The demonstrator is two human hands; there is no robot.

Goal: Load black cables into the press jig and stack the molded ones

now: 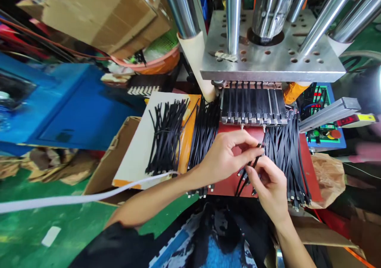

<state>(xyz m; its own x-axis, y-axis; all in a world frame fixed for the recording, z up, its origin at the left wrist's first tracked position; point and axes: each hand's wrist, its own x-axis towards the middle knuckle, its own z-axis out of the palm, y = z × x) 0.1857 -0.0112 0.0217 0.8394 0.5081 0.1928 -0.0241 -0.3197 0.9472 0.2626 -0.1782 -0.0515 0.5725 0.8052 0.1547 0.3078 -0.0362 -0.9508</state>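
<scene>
My left hand (228,157) pinches the end of a short black flat cable (254,161) over the red board (224,182). Close beside it on the right, my right hand (269,182) has thumb and fingers closed on the same cable. Just beyond both hands, a metal mould (253,103) under the press plate (270,66) holds several black cables side by side, their connector ends at its front edge. One pile of black cables (205,137) lies left of the mould, and another pile (288,157) lies to the right.
A white board (133,157) at the left carries a bundle of black cables (166,137). Steel columns (233,18) rise behind. A control box with buttons (324,135) and a grey metal bar (330,113) are at the right. A white hose (89,196) crosses the left side.
</scene>
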